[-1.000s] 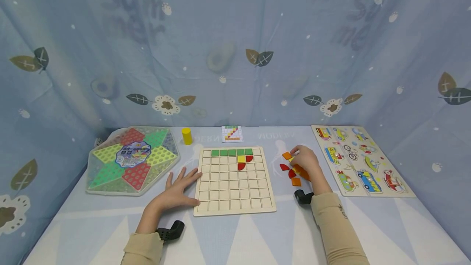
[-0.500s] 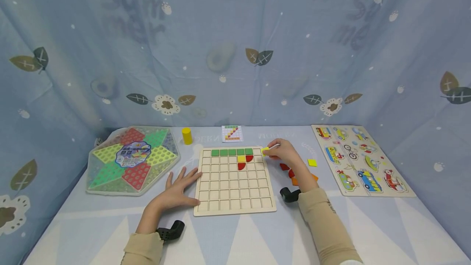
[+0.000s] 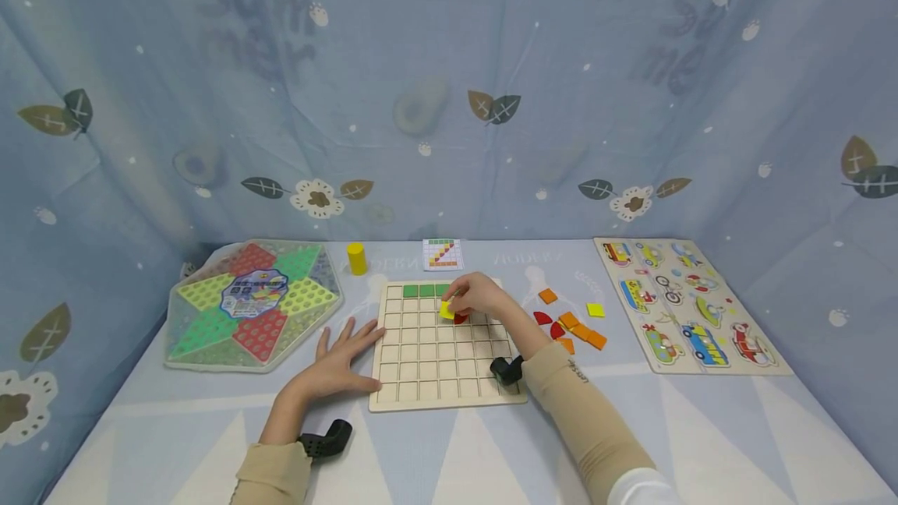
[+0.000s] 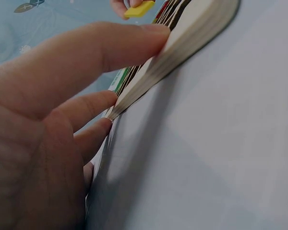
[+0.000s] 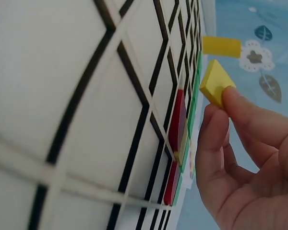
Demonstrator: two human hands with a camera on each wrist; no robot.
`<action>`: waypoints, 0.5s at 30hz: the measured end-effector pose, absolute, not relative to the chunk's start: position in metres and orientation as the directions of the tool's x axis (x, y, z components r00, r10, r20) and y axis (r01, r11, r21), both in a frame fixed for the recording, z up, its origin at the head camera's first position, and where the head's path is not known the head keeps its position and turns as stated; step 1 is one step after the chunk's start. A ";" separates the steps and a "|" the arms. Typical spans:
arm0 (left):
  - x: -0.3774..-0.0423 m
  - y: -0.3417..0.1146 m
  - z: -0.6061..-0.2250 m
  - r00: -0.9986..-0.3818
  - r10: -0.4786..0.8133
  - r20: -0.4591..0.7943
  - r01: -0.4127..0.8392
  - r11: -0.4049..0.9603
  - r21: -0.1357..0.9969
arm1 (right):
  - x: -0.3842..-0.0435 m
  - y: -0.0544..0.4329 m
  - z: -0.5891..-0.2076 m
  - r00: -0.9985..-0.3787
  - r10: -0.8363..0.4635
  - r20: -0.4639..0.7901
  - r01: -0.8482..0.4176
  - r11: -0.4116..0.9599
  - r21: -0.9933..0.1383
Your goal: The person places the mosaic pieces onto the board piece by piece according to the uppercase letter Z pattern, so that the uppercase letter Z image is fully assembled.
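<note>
Fingers [image 5: 252,115] of the right hand [image 3: 479,294]: clamped on one yellow tile [image 5: 216,82] near its lower corner, the tile being tilted and raised over the upper middle of the gridded board [image 3: 449,392]. Chief risk, as judged: a slip or twist, since the tile was pinched at one end only; if released at that slant, it might have been lodged across a ridge.

Adjoining: one red piece [image 3: 460,319], seated just beside; judged liable to be nudged out by a fingertip lowered too near. Cells beneath the hand were hidden in the head view, so a wrong cell might have been chosen.

Left hand [image 3: 337,365]: fingers spread apart, nothing grasped, the board's left edge touched. Were that contact eased, the board might have been shifted by a push from the right.

Right sleeve [image 3: 585,419]: extended beside loose orange tiles [image 3: 581,332] and loose red pieces [image 3: 542,319] on the counter [image 3: 421,458]; these might have been scattered by a low return of the arm.

Beyond the board: one pattern card [image 3: 443,253], laid flat; one yellow cylinder [image 3: 357,259], stood upright, well apart from the work.
</note>
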State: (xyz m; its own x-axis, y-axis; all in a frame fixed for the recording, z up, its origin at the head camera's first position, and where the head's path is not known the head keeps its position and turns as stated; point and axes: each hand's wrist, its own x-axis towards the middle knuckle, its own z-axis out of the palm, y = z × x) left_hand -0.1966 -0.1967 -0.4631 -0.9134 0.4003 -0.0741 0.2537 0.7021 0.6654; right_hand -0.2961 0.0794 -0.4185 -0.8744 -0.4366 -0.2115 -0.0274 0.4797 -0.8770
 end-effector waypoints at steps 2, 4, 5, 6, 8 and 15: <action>-0.196 -0.197 -0.463 -0.913 0.402 -0.074 0.255 0.702 0.664 | -0.296 0.073 -0.420 -0.885 -0.418 -0.205 -0.062 0.543 -0.838; -0.196 -0.197 -0.463 -0.913 0.401 -0.074 0.255 0.703 0.663 | -0.296 0.069 -0.422 -0.897 -0.396 -0.196 -0.099 0.612 -0.785; -0.196 -0.197 -0.463 -0.913 0.401 -0.074 0.256 0.703 0.663 | -0.296 0.067 -0.423 -0.902 -0.386 -0.191 -0.115 0.643 -0.757; -0.196 -0.197 -0.463 -0.913 0.402 -0.075 0.255 0.703 0.663 | -0.297 0.066 -0.424 -0.906 -0.382 -0.181 -0.137 0.671 -0.729; -0.196 -0.196 -0.463 -0.913 0.399 -0.079 0.251 0.706 0.662 | -0.298 0.063 -0.427 -0.912 -0.377 -0.163 -0.177 0.719 -0.672; -0.196 -0.196 -0.462 -0.913 0.401 -0.079 0.252 0.703 0.665 | -0.298 0.059 -0.429 -0.906 -0.403 -0.130 -0.256 0.765 -0.591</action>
State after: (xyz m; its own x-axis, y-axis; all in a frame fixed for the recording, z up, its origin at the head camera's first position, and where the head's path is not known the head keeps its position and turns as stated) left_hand -0.1958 -0.1960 -0.4620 -0.9125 0.4014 -0.0788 0.2520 0.7033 0.6648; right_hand -0.2976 0.0592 -0.4293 -0.9060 -0.4028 -0.1297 -0.2555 0.7651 -0.5911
